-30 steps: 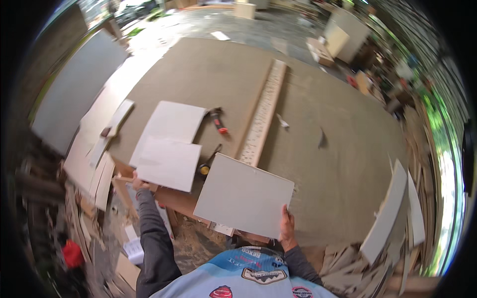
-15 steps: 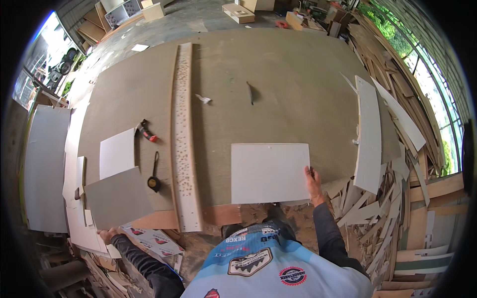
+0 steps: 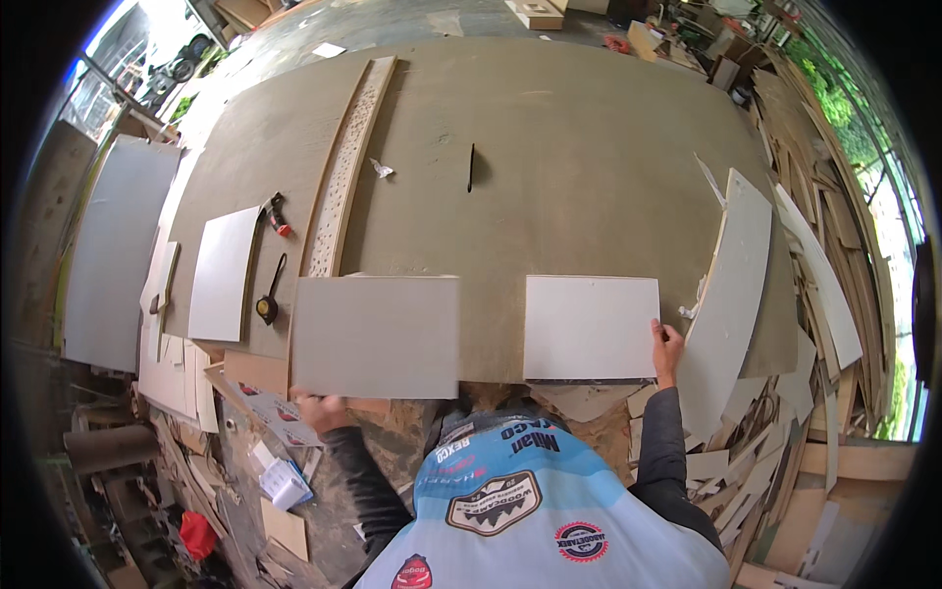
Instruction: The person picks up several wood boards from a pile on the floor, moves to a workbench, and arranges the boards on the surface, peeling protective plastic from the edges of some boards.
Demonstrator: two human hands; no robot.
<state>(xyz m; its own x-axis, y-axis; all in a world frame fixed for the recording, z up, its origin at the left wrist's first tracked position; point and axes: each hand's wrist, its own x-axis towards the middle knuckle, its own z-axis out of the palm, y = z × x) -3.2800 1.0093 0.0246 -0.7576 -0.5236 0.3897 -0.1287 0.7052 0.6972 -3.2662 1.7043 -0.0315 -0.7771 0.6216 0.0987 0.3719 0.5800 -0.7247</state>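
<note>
My left hand (image 3: 320, 410) grips the lower left corner of a grey rectangular panel (image 3: 377, 339), which overlaps the near end of a long speckled strip. To the right, my right hand (image 3: 668, 355) is closed at the right edge of a white rectangular panel (image 3: 591, 328) lying near the table's front edge. A strip of bare tabletop separates the two panels. On the left lie another white panel (image 3: 222, 275), a black tape measure (image 3: 267, 309) and a red-and-black utility knife (image 3: 279, 218). The underside of each held panel is hidden.
The speckled strip (image 3: 345, 167) crosses the large brown tabletop (image 3: 549, 177). A thin dark stick (image 3: 471, 169) and a crumpled white scrap (image 3: 382, 170) lie beyond the panels. A long white board (image 3: 731, 294) leans over the right side, beside piled offcuts (image 3: 731, 471).
My left hand has brought the grey panel rightward from beside the left white panel, across the speckled strip. The white panel at my right hand now sits farther right in the view.
</note>
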